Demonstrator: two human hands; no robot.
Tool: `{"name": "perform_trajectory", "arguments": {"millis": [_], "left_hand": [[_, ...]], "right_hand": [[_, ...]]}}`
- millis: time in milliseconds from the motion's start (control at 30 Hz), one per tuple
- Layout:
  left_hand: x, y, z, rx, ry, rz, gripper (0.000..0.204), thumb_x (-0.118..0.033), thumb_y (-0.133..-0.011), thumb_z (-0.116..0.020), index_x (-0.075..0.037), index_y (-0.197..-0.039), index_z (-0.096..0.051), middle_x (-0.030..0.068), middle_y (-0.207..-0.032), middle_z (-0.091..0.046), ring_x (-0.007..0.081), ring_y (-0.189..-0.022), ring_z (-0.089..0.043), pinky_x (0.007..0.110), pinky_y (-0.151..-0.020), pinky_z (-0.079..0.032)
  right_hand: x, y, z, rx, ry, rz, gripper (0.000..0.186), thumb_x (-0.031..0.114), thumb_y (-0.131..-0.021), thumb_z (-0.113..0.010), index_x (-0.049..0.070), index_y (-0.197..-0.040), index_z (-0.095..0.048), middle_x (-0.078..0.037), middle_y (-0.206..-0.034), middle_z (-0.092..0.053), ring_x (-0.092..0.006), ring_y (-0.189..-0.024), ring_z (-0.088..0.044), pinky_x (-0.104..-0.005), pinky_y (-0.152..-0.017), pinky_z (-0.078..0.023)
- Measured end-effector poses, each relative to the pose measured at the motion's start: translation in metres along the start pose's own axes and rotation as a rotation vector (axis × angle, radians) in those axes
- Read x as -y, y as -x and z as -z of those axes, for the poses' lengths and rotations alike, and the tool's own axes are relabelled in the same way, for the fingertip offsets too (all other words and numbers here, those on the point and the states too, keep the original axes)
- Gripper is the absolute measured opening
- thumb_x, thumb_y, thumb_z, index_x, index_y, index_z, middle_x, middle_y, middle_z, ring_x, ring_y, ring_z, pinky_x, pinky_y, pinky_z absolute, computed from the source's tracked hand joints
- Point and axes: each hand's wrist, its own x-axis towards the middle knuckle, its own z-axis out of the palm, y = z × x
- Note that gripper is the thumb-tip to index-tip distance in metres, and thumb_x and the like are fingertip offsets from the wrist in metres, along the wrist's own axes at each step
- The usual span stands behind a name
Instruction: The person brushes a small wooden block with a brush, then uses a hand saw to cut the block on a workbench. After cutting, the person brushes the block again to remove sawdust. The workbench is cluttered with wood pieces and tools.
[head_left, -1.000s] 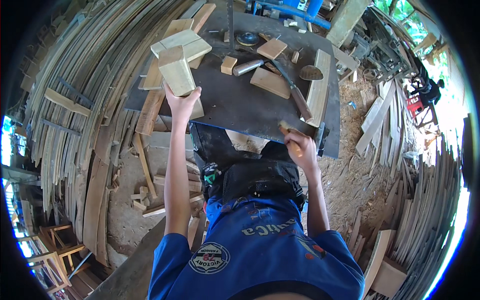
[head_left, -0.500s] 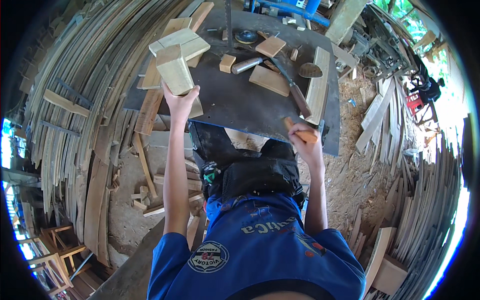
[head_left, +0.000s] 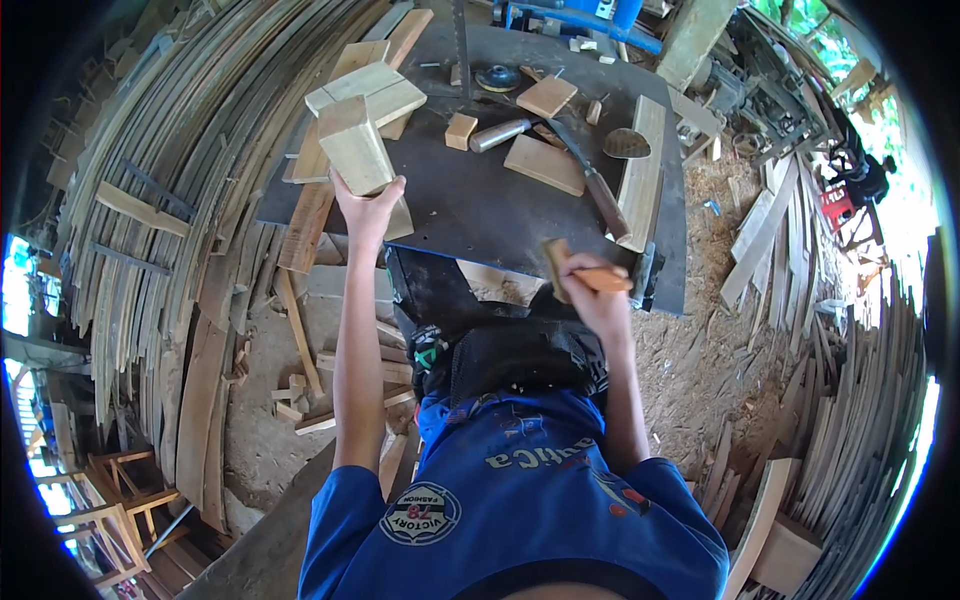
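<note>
My left hand (head_left: 368,207) grips the lower end of a pale wooden block (head_left: 352,142) at the dark worktop's (head_left: 455,205) left side. Behind it lies a wider scored board piece (head_left: 385,95). My right hand (head_left: 590,300) is closed on a brush (head_left: 600,275) with an orange wooden handle, its blurred head at the front edge. To the upper right lie a long machete-like blade with a wooden handle (head_left: 607,203), a metal-handled tool (head_left: 502,133), a flat board (head_left: 543,163) and a long pale plank (head_left: 642,180).
Small wood blocks (head_left: 460,130), a round dark disc (head_left: 498,77) and a vertical saw blade (head_left: 463,55) are on the worktop. Stacked planks (head_left: 170,300) line both sides, offcuts (head_left: 300,400) litter the floor, and a dark motorbike-like shape (head_left: 860,175) stands at the right.
My right hand has turned and shifted slightly left with the brush, whose head now shows more at the worktop's front edge. My left hand keeps its hold on the block.
</note>
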Motion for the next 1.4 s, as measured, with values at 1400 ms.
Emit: {"name": "perform_trajectory", "arguments": {"millis": [1400], "left_hand": [[0.009,-0.002,0.004,0.002,0.004,0.005,0.071,0.002,-0.061,-0.074,-0.002,-0.12,-0.035,0.009,-0.106,-0.047,0.0164,-0.092,-0.05,0.03,-0.08,-0.044]], "right_hand": [[-0.048,-0.003,0.003,0.211,-0.251,-0.204,0.006,0.001,-0.073,-0.06,0.002,-0.079,-0.058,-0.003,-0.075,-0.058,-0.0084,-0.071,-0.054,-0.0226,-0.065,-0.043]]}}
